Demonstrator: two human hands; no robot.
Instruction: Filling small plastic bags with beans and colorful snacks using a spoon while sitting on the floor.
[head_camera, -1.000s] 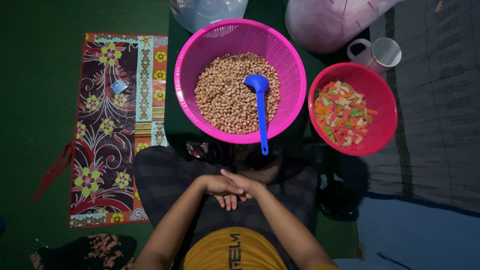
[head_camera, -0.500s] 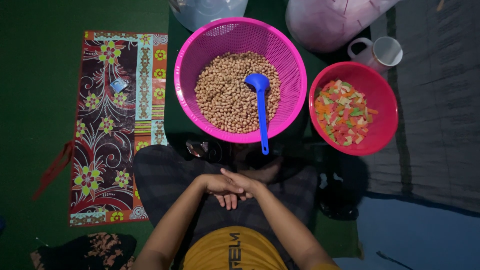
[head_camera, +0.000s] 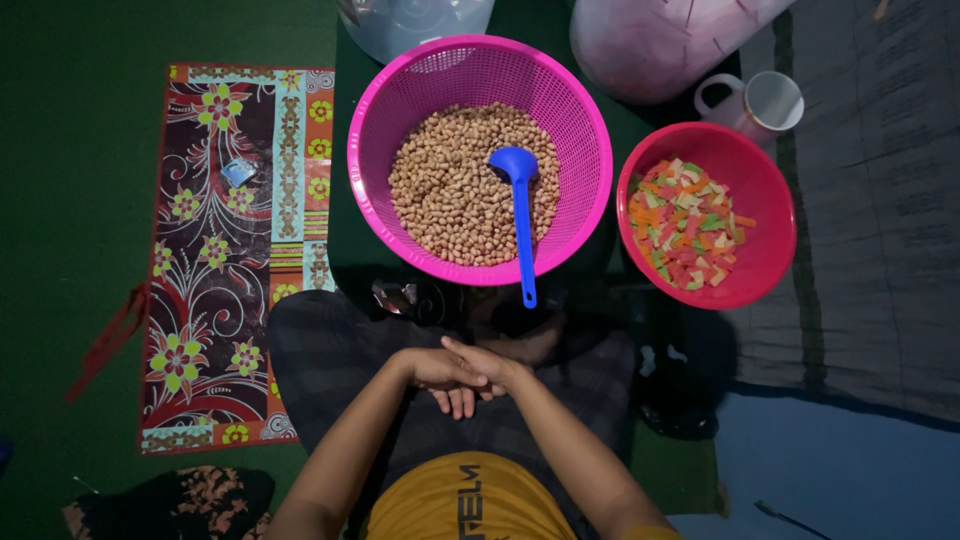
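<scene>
Nothing has shifted since the earlier frames: both hands remain folded in my lap, and the scoop lies where it lay; my left hand (head_camera: 430, 368) and right hand (head_camera: 487, 372) rest overlapped, fingers loosely interlaced, each grip empty and holding no object; the nearest thing is the blue scoop (head_camera: 520, 215), its bowl bedded in the peanuts (head_camera: 450, 195) and its handle leaning over the near rim of the pink basket (head_camera: 372, 165), just ahead of my knees; to the right, well apart from the hands, stands the red bowl (head_camera: 775, 260) of mixed coloured crackers (head_camera: 685, 225), with a white mug (head_camera: 765, 100) behind it; a patterned mat (head_camera: 220, 290) lies on the floor to my left; in my judgement, the scoop is best taken by the handle end overhanging the rim, lifted level, with the basket steadied so it does not tip.
</scene>
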